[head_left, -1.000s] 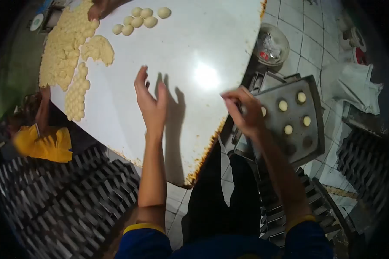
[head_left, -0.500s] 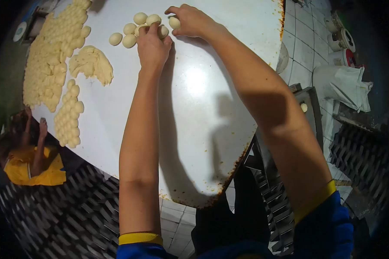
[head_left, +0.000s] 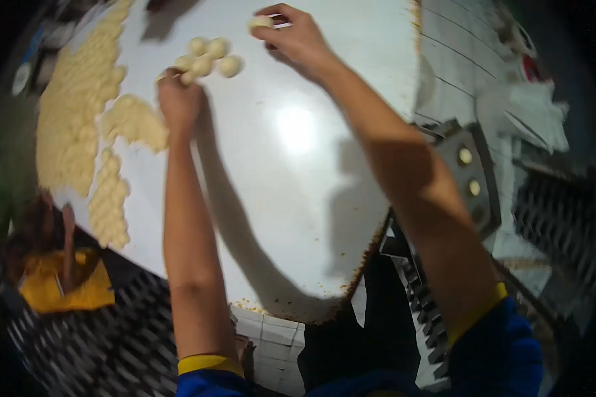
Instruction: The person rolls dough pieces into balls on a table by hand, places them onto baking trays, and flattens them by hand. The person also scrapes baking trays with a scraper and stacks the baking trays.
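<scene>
My right hand grips a pale dough ball between thumb and fingers, near the top of the view. My left hand is at the left end of a cluster of dough balls, its fingertips closed on a ball that is partly hidden and blurred. Several balls of the cluster lie just right of and above those fingertips. Left of my left hand, a flattened lump of dough rests on the white table.
A large dough mass and packed small balls lie at the left. A person in yellow is at lower left; another dark hand shows at the top. A tray with dough balls stands right, beyond my right forearm.
Both hands have reached up the table from empty positions. Since the middle frame, my left hand has shifted left along the cluster; my right hand still has its ball.
</scene>
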A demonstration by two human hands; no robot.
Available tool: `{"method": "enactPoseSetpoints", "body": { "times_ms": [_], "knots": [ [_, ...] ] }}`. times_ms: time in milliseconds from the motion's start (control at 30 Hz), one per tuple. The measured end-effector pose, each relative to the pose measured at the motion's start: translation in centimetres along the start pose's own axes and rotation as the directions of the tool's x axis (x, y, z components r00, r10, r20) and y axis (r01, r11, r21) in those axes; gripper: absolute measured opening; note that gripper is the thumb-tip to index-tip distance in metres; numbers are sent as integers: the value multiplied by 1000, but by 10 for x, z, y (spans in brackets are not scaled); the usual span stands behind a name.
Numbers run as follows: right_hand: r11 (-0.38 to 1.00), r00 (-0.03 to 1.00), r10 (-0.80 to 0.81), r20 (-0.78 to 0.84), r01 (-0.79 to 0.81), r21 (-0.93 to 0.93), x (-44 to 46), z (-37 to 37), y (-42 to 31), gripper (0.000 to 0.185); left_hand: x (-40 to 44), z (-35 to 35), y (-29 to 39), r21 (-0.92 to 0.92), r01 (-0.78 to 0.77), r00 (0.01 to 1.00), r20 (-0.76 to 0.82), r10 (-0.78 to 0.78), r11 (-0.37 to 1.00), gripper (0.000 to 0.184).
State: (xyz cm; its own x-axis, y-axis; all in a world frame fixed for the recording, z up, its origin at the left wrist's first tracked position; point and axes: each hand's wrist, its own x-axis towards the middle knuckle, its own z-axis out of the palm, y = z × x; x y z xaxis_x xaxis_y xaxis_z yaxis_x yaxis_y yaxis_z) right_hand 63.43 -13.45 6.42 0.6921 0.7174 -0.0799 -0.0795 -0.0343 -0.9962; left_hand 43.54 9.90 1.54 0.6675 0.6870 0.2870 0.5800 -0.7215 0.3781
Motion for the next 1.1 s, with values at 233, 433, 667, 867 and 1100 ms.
{"method": "enactPoseSetpoints", "body": {
  "times_ms": [233, 433, 667, 867, 1100],
  "knots": [
    [726, 972, 183, -151, -30, 687, -247, -87, 37, 47, -55, -24, 53, -338, -70, 993, -118, 31, 938, 44],
    [902, 641, 432, -635, -302, 308, -526, -226, 115, 52, -277, -37, 300, -614, -78, 921, 257, 293, 786, 48],
    [792, 380, 116, -918, -593, -145, -642, -416, 194, 51, -534, 126, 526, -795, 77, 529, 544, 652, 601, 43],
    [630, 574, -86, -814, -602, -491, -637, -469, 265, 48, -626, 215, 561, -704, -172, 419, 581, 697, 690, 51],
    [476, 620, -53, -783, -673, -566, -634, -461, 261, 70, -642, 221, 549, -668, -308, 388, 562, 730, 678, 68]
  ]
}}
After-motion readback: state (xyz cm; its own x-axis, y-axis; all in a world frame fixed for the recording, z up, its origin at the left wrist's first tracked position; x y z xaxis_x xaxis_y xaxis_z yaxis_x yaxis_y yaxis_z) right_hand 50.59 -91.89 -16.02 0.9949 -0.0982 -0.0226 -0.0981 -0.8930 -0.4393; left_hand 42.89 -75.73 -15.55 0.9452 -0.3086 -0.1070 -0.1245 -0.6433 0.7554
